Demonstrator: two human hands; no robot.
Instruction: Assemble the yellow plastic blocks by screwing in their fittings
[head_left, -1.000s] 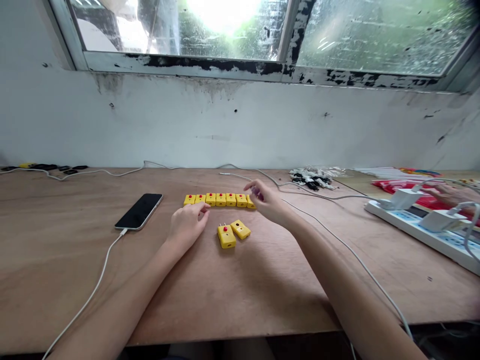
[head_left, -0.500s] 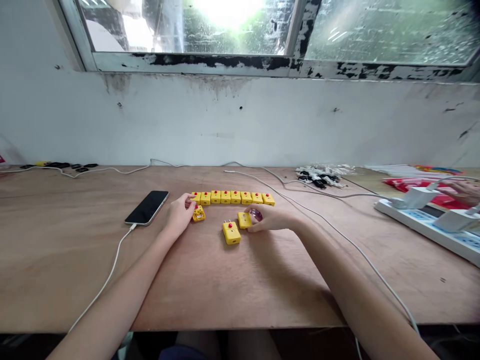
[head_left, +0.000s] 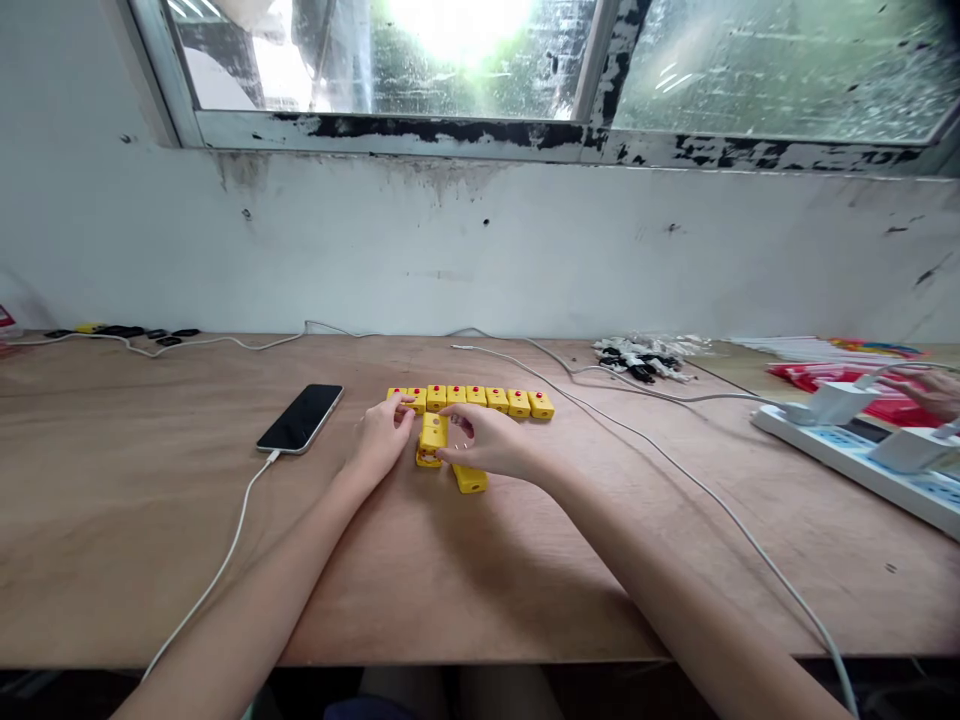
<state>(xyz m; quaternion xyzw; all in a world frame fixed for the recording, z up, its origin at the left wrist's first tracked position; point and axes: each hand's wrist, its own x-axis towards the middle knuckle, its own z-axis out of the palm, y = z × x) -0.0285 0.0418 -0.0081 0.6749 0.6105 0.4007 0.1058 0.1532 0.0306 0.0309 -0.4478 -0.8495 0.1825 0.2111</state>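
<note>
Pinch the yellow block (head_left: pixel 433 433) firmly in the curled right hand (head_left: pixel 484 443), and rest the loosely open left hand (head_left: pixel 384 438) lightly on the row of yellow blocks (head_left: pixel 476 402) at 12 o'clock.

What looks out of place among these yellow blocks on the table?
A rectangular yellow plastic block lies apart, below the straight row of red-dotted yellow blocks. Another yellow block, between the left hand and right hand, seems to sit on a third block, breaking the line.
</note>
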